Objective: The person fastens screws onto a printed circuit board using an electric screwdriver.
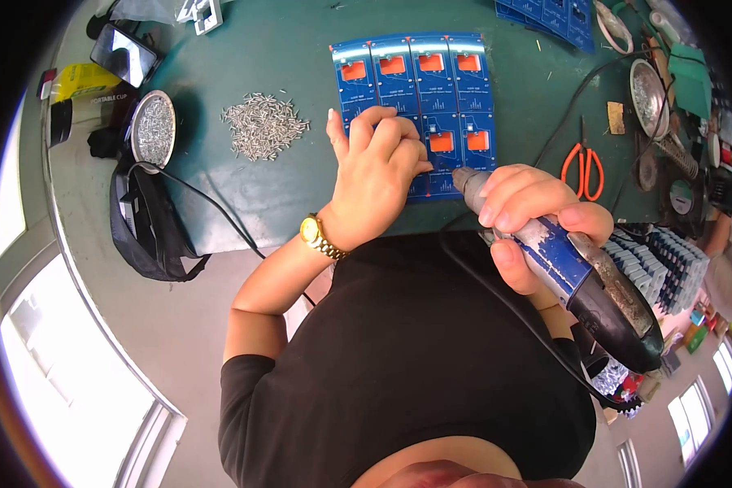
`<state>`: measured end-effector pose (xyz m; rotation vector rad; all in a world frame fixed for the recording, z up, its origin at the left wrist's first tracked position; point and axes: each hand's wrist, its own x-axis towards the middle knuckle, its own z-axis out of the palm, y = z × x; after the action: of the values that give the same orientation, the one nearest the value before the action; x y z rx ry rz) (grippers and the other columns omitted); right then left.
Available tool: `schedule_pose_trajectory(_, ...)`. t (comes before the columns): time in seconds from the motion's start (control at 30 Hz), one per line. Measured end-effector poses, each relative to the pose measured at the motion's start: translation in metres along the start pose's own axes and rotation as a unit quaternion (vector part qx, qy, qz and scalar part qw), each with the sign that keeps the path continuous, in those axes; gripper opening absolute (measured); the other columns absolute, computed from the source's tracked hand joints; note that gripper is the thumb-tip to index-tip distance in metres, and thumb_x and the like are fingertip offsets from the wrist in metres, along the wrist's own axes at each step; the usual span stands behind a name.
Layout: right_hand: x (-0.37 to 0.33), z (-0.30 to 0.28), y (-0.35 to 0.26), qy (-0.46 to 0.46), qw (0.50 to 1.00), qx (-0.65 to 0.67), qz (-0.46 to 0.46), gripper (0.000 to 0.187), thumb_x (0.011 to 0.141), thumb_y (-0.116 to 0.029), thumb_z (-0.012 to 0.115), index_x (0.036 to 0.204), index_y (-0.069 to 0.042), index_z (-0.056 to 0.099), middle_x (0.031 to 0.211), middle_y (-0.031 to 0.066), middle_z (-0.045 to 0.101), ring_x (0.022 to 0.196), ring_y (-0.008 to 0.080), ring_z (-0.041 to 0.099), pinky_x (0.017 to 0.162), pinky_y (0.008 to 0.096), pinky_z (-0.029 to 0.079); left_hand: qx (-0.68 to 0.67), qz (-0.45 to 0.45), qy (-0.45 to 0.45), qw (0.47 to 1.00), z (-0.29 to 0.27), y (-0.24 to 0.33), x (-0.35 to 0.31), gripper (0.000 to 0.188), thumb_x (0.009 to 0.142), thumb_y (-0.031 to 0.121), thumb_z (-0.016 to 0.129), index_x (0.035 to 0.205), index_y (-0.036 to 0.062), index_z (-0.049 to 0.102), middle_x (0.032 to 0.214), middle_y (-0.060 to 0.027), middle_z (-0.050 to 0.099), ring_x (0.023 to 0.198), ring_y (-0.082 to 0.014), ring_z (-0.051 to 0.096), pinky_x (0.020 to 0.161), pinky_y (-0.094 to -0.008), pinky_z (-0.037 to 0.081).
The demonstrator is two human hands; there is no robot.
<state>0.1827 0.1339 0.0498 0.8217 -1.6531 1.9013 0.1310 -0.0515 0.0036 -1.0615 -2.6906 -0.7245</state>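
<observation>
A blue panel of joined circuit boards (439, 98) with orange rectangles lies on the green bench top. My left hand (380, 163) rests over its lower left part, fingers bent and thumb drawn in toward them. Whatever its fingertips pinch is hidden. My right hand (533, 213) wraps round a blue, grey and black electric screwdriver (557, 260), held slanting with its grey nose (466, 180) at the panel's lower edge. A bit tip cannot be made out. To the left of the panel is a loose pile of small silver screws (264, 128).
Metal bowls of small silver parts stand left (153, 130) and right (649, 96). Orange-handled scissors (583, 171) lie right of the panel. Black cords (573, 102) cross the bench. More blue boards (549, 20) lie at the back. A black bag (150, 224) and phone (124, 54) sit left.
</observation>
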Motion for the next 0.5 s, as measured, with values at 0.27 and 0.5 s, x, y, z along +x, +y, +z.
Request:
schedule_pose_trajectory(0.27, -0.012, 0.000, 0.003, 0.043, 0.998, 0.054, 0.001, 0.067, 0.075, 0.006, 0.069, 0.128, -0.011, 0.032, 0.091, 0.0167, 0.059, 0.071, 0.0285, 0.061, 0.063, 0.0430, 0.051, -0.102, -0.031, -0.044, 0.993, -0.011, -0.010, 0.000, 0.011, 0.069, 0.015, 0.077, 0.078, 0.0163, 0.071, 0.096, 0.0065, 0.063, 0.116, -0.0256, 0.048, 0.100, -0.0591, 0.022)
schedule_pose_trajectory(0.5, -0.012, 0.006, 0.010, 0.041, 0.996, 0.082, 0.006, 0.070, 0.076, 0.007, 0.067, 0.132, -0.013, 0.030, 0.093, 0.0171, 0.059, 0.074, 0.0283, 0.060, 0.063, 0.0433, 0.051, -0.107, -0.038, -0.042, 0.993, -0.010, -0.010, 0.000, 0.011, 0.068, 0.014, 0.077, 0.078, 0.0151, 0.071, 0.095, 0.0059, 0.063, 0.115, -0.0259, 0.048, 0.100, -0.0558, 0.023)
